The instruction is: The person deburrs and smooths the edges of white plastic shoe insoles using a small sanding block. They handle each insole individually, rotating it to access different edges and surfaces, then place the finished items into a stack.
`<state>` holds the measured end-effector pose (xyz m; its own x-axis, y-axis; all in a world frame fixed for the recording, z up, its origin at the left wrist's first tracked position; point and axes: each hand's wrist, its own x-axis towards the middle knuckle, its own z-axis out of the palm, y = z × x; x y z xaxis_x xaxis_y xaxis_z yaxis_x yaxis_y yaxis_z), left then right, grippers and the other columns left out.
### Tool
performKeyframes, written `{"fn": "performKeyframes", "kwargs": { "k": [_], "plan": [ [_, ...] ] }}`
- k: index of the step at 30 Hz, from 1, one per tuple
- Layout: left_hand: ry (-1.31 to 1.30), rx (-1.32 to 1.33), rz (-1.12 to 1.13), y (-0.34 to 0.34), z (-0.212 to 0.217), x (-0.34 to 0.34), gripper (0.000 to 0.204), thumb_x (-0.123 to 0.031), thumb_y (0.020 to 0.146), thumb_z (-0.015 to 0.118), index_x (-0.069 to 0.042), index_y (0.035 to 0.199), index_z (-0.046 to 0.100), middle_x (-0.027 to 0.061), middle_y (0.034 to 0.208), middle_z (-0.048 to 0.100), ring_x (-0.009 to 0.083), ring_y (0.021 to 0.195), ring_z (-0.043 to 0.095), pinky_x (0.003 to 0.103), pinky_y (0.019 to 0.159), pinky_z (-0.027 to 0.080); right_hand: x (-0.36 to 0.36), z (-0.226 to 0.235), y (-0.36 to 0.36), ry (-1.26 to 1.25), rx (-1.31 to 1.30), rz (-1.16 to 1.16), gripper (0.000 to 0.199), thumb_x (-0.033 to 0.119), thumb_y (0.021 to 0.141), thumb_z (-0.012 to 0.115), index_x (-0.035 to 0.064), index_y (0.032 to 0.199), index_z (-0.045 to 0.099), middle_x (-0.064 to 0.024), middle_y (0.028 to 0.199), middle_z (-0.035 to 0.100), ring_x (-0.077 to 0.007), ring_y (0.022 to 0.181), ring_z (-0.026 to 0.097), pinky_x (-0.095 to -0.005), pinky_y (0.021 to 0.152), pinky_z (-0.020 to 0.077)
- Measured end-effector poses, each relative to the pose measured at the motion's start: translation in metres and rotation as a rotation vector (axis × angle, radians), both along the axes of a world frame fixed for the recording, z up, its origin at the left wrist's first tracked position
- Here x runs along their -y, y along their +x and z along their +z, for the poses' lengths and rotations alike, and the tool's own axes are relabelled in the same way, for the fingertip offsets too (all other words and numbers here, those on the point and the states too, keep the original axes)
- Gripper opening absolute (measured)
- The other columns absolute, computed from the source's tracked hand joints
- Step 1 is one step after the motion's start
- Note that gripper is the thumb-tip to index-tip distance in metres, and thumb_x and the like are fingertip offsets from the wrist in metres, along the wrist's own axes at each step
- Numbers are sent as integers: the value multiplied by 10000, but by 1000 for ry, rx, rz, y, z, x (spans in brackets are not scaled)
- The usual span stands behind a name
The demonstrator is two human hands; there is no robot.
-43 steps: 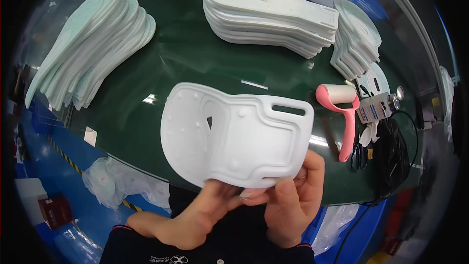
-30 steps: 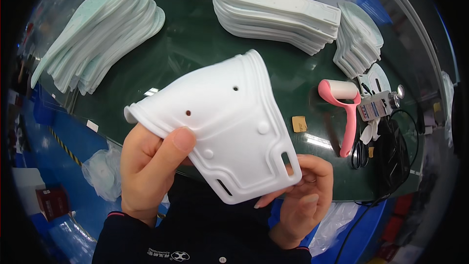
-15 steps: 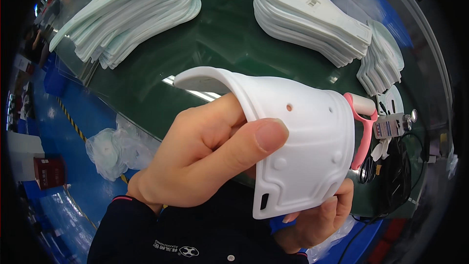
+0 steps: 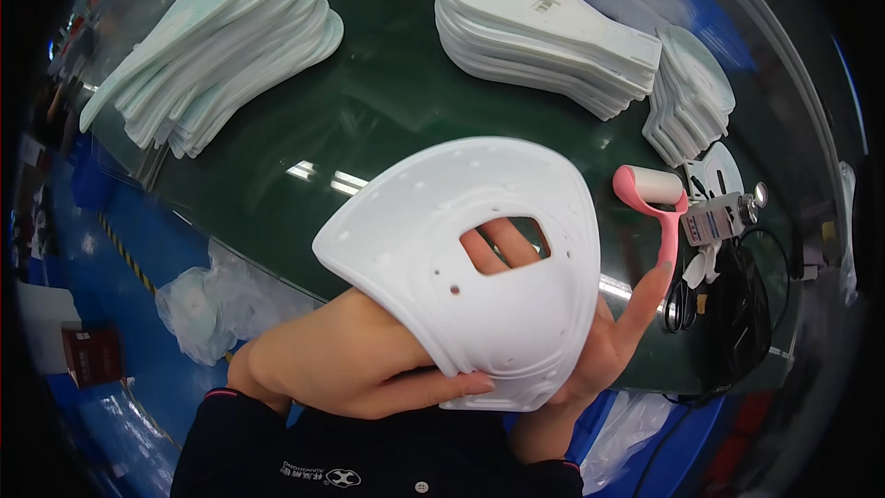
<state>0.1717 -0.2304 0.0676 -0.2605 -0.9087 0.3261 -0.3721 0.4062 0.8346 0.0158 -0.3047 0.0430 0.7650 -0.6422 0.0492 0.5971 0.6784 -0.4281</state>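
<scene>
A curved white moulded plastic shell (image 4: 387, 221) with a rectangular cutout and small holes is held up over the front of the table. My left hand (image 4: 359, 355) grips its lower left side, thumb on the outer face and the other fingers behind. Fingertips show through the cutout. Behind the shell's lower right edge is my right hand (image 4: 604, 360), partly hidden, one finger stretched out. Its fingertip overlaps the pink handle of a lint roller (image 4: 656, 186) in the view; whether they touch I cannot tell.
White moulded panels stand in a left stack (image 4: 221, 65), a back right stack (image 4: 544, 37) and a smaller far right stack (image 4: 687, 101). A small labelled bottle (image 4: 714, 221) and black bag (image 4: 737, 314) lie at right. Clear plastic bags (image 4: 217, 304) hang beside the table's left edge.
The shell has turned, bringing its broad face with the cutout into view. My left thumb has moved down to its lower edge, and my right hand has opened, one finger extending outward.
</scene>
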Motion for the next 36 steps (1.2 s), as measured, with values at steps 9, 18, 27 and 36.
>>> {"fn": "performKeyframes", "kwargs": {
  "k": [9, 18, 27, 36],
  "plan": [
    [228, -844, 251, 2, -3, 6, 790, -9, 665, 661, 2, 1277, 161, 171, 1068, 515, 191, 977, 511, 296, 829, 398, 2, -10, -22, -133, 0, -114, 623, -5, 709, 419, 13, 1285, 181, -181, 1327, 210, -416, 1203, 194, -565, 956, 206],
    [7, -863, 377, -7, -9, 3, 609, 97, 667, 590, 35, 1200, 302, 205, 995, 551, 218, 922, 553, 308, 770, 449, -17, -33, -43, -112, -117, -238, 573, -79, 662, 451, -74, 1205, 268, -284, 1175, 365, -410, 1070, 406, -545, 914, 301],
    [-52, -861, 450, 0, -2, 1, 521, 29, 657, 605, 55, 1133, 394, 184, 953, 571, 198, 861, 575, 272, 740, 452, -31, -21, -44, -134, -313, -318, 477, -109, 626, 489, -118, 1092, 389, -258, 1005, 504, -376, 911, 530, -486, 798, 430],
    [-402, -13, 135, 4, 21, 25, 330, -10, 669, 568, -71, 993, 584, 63, 914, 607, 164, 894, 572, 296, 797, 442, 4, -8, -16, 54, -95, -71, 544, 233, 857, 390, 97, 1311, 124, -194, 1287, 265, -384, 1175, 283, -495, 939, 299]
  ]
}}
